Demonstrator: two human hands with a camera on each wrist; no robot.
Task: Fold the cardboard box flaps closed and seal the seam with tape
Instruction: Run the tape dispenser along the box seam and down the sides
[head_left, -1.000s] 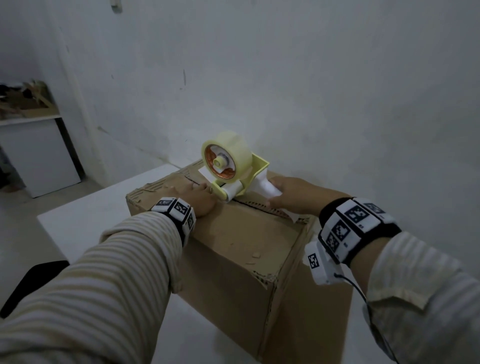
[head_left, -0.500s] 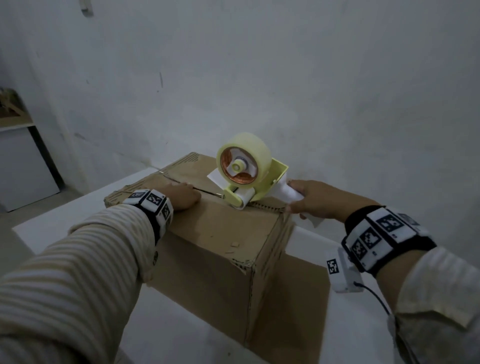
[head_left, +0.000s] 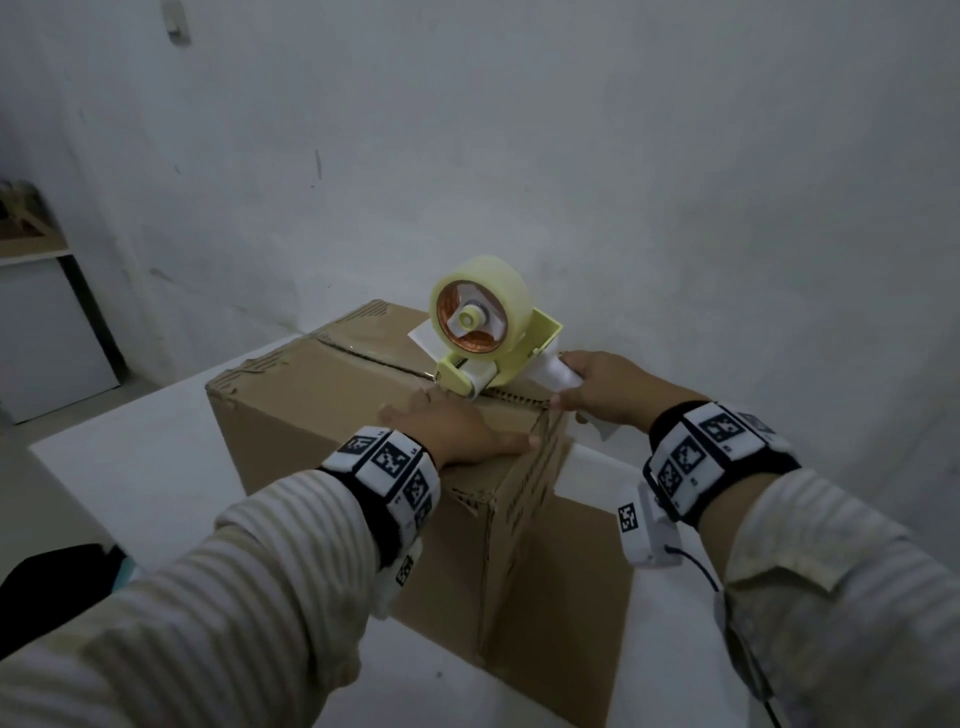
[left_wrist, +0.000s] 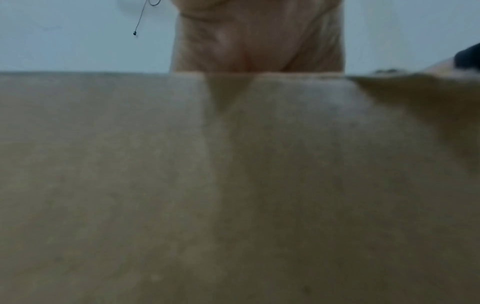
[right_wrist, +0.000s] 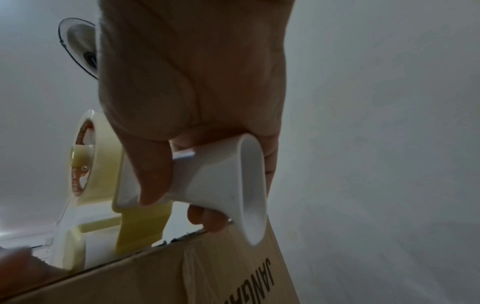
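While right hand (head_left: 605, 387) grips dispenser (head_left: 485, 332), left hand (head_left: 460, 428) flat (box (head_left: 332, 410) top)

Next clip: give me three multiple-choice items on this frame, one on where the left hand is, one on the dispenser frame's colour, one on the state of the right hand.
1. Where does the left hand lie?
A. flat on the cardboard box top
B. on the tape roll
C. on the white table

2. What colour is the tape dispenser frame?
A. red
B. pale yellow
C. black

3. What is the right hand doing?
A. hanging idle
B. pressing a flap flat
C. gripping the dispenser's white handle

Answers: 1 A, its fingers lie straight on the cardboard box near the seam; 2 B, pale yellow shows beneath the tape roll; 3 C, the right wrist view shows fingers curled round the handle.
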